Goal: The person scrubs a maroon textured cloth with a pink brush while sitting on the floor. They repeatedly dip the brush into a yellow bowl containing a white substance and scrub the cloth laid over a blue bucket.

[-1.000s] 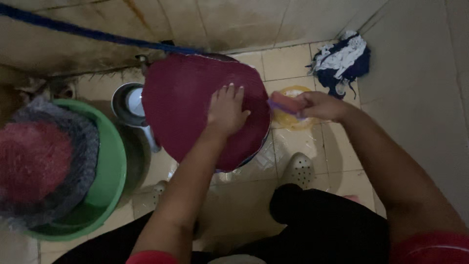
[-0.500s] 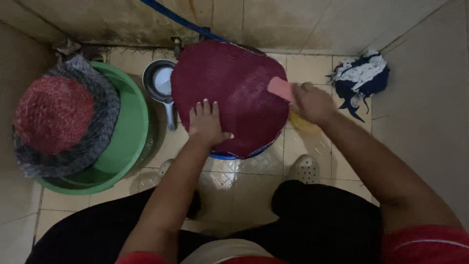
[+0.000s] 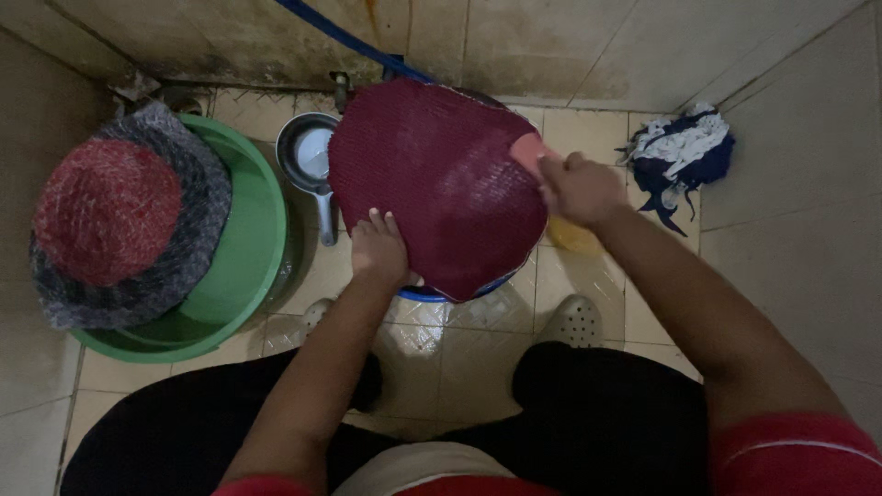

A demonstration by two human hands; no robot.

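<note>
The right hand [image 3: 577, 188] is closed around a pink brush [image 3: 525, 150], of which only one end is seen past the fingers. This end is pressed on the right edge of a dark red knitted mat [image 3: 432, 179]. The mat is spread over a blue-rimmed basin [image 3: 432, 295], and only a small part of the blue rim is shown under the mat's lower edge. The left hand [image 3: 377, 248] is laid on the lower left edge of the mat, with the fingers bent over it, so the mat is held in place; how tightly it is gripped cannot be told.

Just beside the right hand, under the wrist, a yellow thing [image 3: 571, 235] is partly seen on the tiled floor [image 3: 441, 358]. To the left of the mat a metal scoop with a handle [image 3: 308, 156] is placed, and next to it a green tub [image 3: 241, 248] is standing. A round knitted mat in red and grey [image 3: 119, 216] is laid across the tub. In the far right corner a blue and white rag [image 3: 684, 147] is lying. A blue hose [image 3: 349, 39] is run along the wall. A light perforated shoe [image 3: 574, 320] is seen near the dark trousers.
</note>
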